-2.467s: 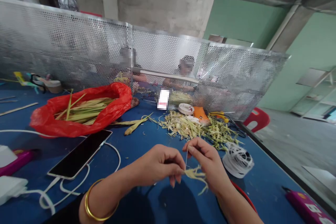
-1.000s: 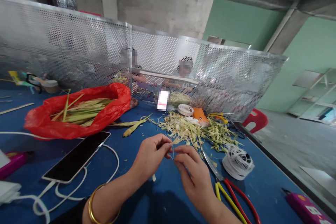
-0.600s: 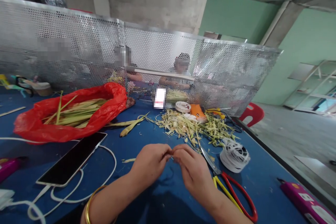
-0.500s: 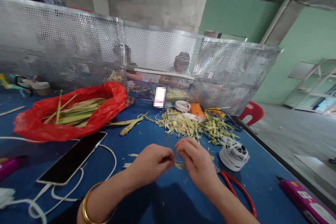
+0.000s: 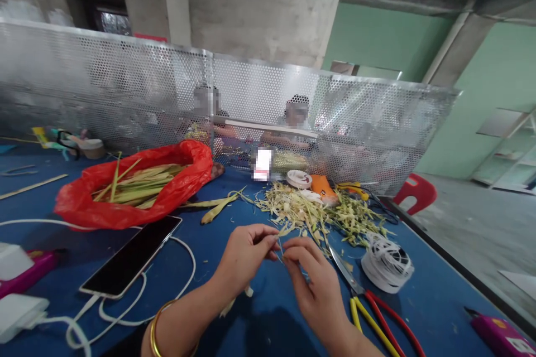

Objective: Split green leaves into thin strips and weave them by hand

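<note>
Over blue tabletop (image 5: 439,295): thin pale strand (image 5: 280,246) slants from left hand (image 5: 247,251), fingertips pinched on it, toward right hand (image 5: 312,279), fingers curled, grip unclear.

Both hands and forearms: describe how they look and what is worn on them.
The left hand is ungloved; a smooth, shiny gold-coloured bangle circles that forearm, with the edge of a dark sleeve behind it. The right hand is ungloved too, with no bracelet or sleeve in view.
</note>
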Motion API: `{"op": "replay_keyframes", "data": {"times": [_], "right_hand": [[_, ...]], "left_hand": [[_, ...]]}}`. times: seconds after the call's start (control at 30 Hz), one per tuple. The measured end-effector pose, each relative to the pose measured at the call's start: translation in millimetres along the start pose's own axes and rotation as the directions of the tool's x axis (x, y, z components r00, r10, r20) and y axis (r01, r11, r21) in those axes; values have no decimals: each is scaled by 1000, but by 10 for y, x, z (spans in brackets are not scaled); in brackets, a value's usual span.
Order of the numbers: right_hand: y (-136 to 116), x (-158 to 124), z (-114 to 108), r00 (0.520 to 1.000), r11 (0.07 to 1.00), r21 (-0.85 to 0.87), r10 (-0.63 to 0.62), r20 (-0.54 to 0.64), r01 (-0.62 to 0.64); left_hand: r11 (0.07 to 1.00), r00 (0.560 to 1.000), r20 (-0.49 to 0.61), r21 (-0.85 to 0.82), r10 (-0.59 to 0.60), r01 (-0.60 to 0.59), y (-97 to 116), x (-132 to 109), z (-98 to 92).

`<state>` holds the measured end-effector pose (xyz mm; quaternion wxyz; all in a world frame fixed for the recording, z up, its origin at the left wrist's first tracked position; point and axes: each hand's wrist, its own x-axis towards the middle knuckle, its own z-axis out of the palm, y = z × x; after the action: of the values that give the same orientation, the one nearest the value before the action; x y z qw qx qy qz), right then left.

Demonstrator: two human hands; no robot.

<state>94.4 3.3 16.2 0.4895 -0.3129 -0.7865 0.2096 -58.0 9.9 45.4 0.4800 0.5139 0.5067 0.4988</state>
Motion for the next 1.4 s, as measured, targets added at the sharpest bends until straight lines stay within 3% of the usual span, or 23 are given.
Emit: {"op": "replay_keyframes", "data": {"times": [0.1,0.27,0.57,0.67,0.9,0.97,1.07,1.13,1.2,1.4], "right_hand": [[-20,-9,-10,999,998,28,-50,18,50],[33,21,-10,993,994,97,38,109,-49],[118,123,-109,951,922,234,292,100,-308],[74,129,-153,961,936,219,260,98,-275],[22,115,-148,982,971,190,115,151,-143],[24,124,-157,985,971,199,105,135,-130],[37,145,-187,983,953,252,146,114,-170],[52,159,-208,978,925,320,181,105,-206],[70,170,-220,973,887,401,197,118,-229],[100,184,-215,947,763,565,209,244,-314]], "left_hand": [[993,996,58,102,61,-66,-55,-37,43],[892,972,94,386,214,-234,-145,-74,69],[809,969,15,548,245,-213,-133,-67,48],[750,954,-8,619,300,-231,-107,-76,37],[597,929,88,744,360,-301,-128,-116,32],[622,932,97,719,350,-309,-113,-117,25],[781,953,110,552,282,-294,-27,-87,-12],[884,971,155,407,182,-231,61,-57,-52],[931,975,192,324,110,-169,151,-35,-96],[826,948,314,522,46,-212,237,-76,-225]]}}
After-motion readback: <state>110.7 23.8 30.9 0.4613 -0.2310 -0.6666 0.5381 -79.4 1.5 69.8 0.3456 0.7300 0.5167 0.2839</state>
